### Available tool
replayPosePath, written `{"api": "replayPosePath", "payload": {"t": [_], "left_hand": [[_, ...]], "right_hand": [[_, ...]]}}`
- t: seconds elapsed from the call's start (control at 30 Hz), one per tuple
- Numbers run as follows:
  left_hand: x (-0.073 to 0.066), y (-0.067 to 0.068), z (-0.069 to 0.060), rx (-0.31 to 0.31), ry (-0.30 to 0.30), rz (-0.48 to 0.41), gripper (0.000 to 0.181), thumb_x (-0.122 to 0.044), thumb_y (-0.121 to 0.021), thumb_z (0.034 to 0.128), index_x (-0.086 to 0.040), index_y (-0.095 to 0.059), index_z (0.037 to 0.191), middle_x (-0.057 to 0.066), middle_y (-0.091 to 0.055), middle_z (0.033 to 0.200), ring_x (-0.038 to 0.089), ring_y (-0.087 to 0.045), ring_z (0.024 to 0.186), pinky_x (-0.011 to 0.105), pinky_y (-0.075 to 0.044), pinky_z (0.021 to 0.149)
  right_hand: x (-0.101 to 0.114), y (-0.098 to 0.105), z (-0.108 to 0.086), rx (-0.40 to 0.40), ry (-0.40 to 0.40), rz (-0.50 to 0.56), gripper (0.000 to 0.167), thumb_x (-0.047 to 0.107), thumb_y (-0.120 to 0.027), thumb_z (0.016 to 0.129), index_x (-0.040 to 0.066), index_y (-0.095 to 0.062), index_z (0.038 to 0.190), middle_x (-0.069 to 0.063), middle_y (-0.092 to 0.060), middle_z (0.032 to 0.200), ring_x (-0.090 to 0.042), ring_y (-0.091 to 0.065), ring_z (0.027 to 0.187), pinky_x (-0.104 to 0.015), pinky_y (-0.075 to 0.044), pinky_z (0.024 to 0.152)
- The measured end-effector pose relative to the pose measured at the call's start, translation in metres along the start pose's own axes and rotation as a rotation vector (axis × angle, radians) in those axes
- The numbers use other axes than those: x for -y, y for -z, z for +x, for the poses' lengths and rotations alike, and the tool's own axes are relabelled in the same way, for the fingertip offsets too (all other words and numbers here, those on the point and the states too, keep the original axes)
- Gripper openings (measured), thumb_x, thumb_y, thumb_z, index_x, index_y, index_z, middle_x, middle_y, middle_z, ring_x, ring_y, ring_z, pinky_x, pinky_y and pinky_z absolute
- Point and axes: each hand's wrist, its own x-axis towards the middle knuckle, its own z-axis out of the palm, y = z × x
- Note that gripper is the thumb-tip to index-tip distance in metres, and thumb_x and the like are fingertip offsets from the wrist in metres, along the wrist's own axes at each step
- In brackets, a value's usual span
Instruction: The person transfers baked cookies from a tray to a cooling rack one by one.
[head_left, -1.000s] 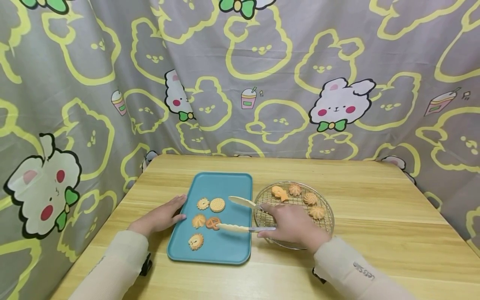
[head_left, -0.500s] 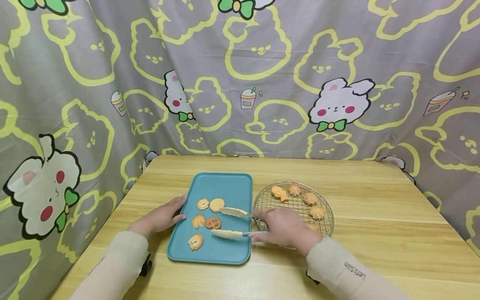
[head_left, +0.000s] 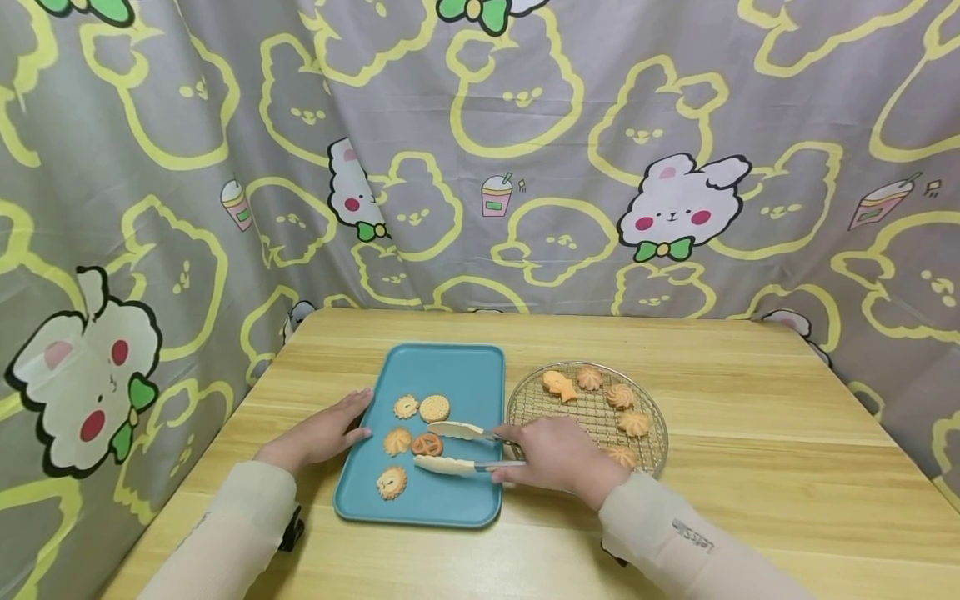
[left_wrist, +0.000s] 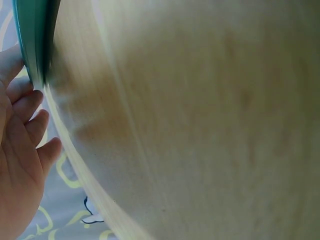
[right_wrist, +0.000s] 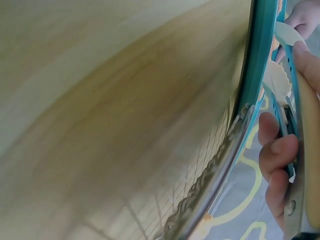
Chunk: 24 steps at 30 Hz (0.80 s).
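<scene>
In the head view my right hand grips a pair of tongs with cream scalloped tips and metal arms. The tips are spread above and below a pretzel-shaped cookie on the blue tray; whether they touch it is unclear. The right wrist view shows fingers curled round the tongs' handle. My left hand lies along the tray's left edge, its fingers extended against the rim. Around the pretzel are a round dotted cookie, a shell-like cookie and two scalloped cookies.
Right of the tray stands a round wire rack, partly hidden under my right hand. It bears a fish-shaped cookie and several swirled cookies. The wooden table ends at a patterned curtain.
My right hand has moved left, bringing the tongs farther over the tray. Their upper tip has come down toward the pretzel and the spread has narrowed. The left hand stays put.
</scene>
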Motion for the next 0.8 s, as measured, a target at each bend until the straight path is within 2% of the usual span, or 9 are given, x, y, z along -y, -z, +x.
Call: {"api": "replayPosePath", "payload": {"t": [0.17,0.4,0.53,0.8], "left_hand": [[0.0011,-0.0008,0.0012,-0.003,-0.003,0.001,0.068,-0.029,-0.054,0.0986,0.003,-0.023,0.149,0.024,-0.022,0.153,0.044,-0.018,0.138,0.057,-0.021,0.109],[0.0012,-0.0007,0.0011,-0.003,-0.004,-0.006,0.068,-0.029,-0.054,0.0986,0.003,-0.023,0.149,0.024,-0.021,0.153,0.044,-0.018,0.138,0.058,-0.021,0.108],[0.0009,-0.0005,0.0010,-0.001,-0.001,-0.012,0.069,-0.031,-0.054,0.0985,0.003,-0.022,0.150,0.024,-0.021,0.153,0.044,-0.018,0.138,0.058,-0.021,0.108],[0.0018,-0.0017,0.0016,0.006,0.004,-0.008,0.069,-0.033,-0.053,0.0986,0.002,-0.022,0.150,0.023,-0.021,0.153,0.044,-0.018,0.138,0.058,-0.021,0.108]], "right_hand": [[0.0017,-0.0011,0.0032,0.002,-0.013,-0.019,0.070,0.065,-0.061,0.081,0.016,-0.061,0.131,0.010,-0.040,0.048,-0.005,-0.041,0.045,-0.022,-0.036,0.037],[0.0021,-0.0027,0.0066,-0.005,-0.015,-0.033,0.068,0.063,-0.061,0.081,0.014,-0.062,0.129,0.008,-0.052,0.055,-0.005,-0.046,0.049,-0.022,-0.038,0.039],[0.0018,-0.0026,0.0069,-0.008,-0.012,-0.038,0.067,0.063,-0.062,0.081,0.014,-0.063,0.128,0.007,-0.054,0.056,-0.005,-0.047,0.049,-0.023,-0.039,0.040],[-0.0001,-0.0043,0.0045,0.004,-0.041,-0.004,0.068,0.064,-0.059,0.083,0.017,-0.060,0.132,0.009,-0.040,0.048,-0.006,-0.040,0.044,-0.024,-0.036,0.038]]}}
